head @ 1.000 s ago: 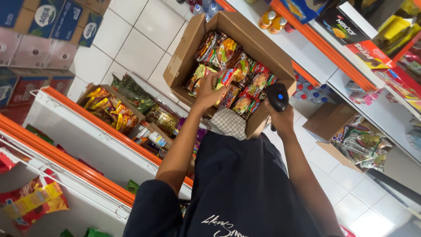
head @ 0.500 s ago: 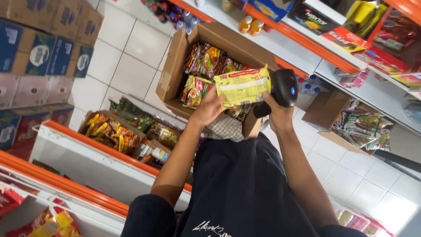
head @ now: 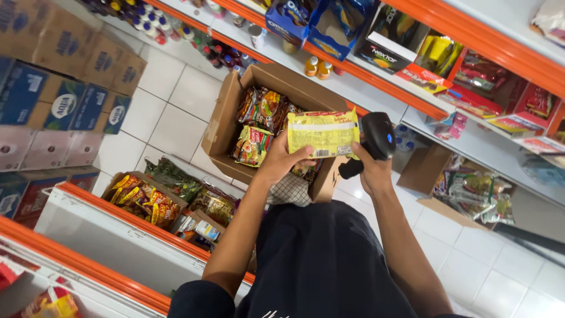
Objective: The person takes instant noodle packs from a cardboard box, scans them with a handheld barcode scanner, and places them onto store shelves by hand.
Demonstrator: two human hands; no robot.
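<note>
The left hand (head: 282, 162) pinches the lower edge of a yellow noodle packet (head: 323, 133), which stands up at its 1 o'clock, above the open cardboard box (head: 226, 121) of packets. At the packet's 3 o'clock, just beside it, the right hand (head: 372, 171) is closed around a black barcode scanner (head: 376, 138).

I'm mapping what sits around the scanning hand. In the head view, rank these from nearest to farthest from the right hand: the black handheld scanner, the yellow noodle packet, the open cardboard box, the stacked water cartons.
1. Black handheld scanner: gripped in the right hand.
2. Yellow noodle packet: just left, held by the left hand.
3. Open cardboard box: beyond, on the floor.
4. Stacked water cartons: far left.
</note>
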